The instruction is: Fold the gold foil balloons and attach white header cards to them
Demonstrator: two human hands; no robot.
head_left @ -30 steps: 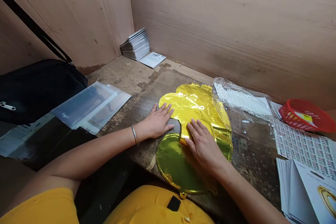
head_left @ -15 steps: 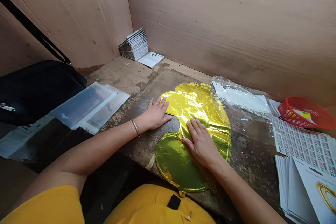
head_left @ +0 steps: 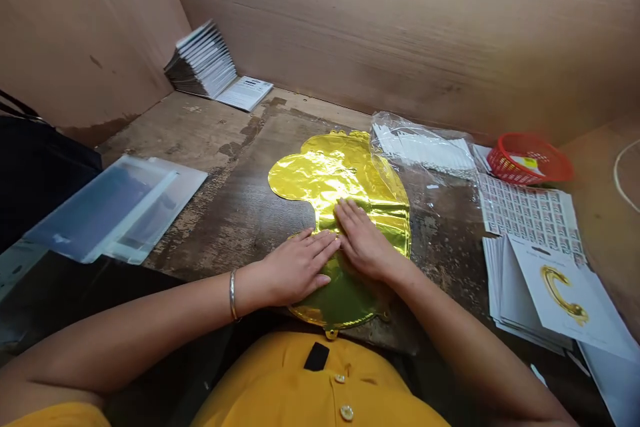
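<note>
A flat gold foil balloon (head_left: 330, 173) lies on the worn wooden table (head_left: 210, 213), with a rounded upper lobe, a narrow waist and a greener lower lobe. My left hand (head_left: 300, 268), wearing a metal bangle (head_left: 233, 295), rests palm-down on the lower lobe. My right hand (head_left: 363, 240) presses flat across the balloon's waist, its fingertips close to the left hand's. Both hands hide much of the lower lobe. Neither hand grips anything.
Behind the balloon lies a clear bag of white strips (head_left: 423, 150). A red basket (head_left: 530, 159), a printed sheet (head_left: 527, 213) and cards showing a gold letter (head_left: 565, 293) sit right. Clear plastic sleeves (head_left: 115, 210) lie left. Stacked leaflets (head_left: 205, 60) stand in the back corner.
My left hand has moved from the bare table onto the balloon's lower lobe, next to my right hand. The view has turned, shifting everything left and up in the picture.
</note>
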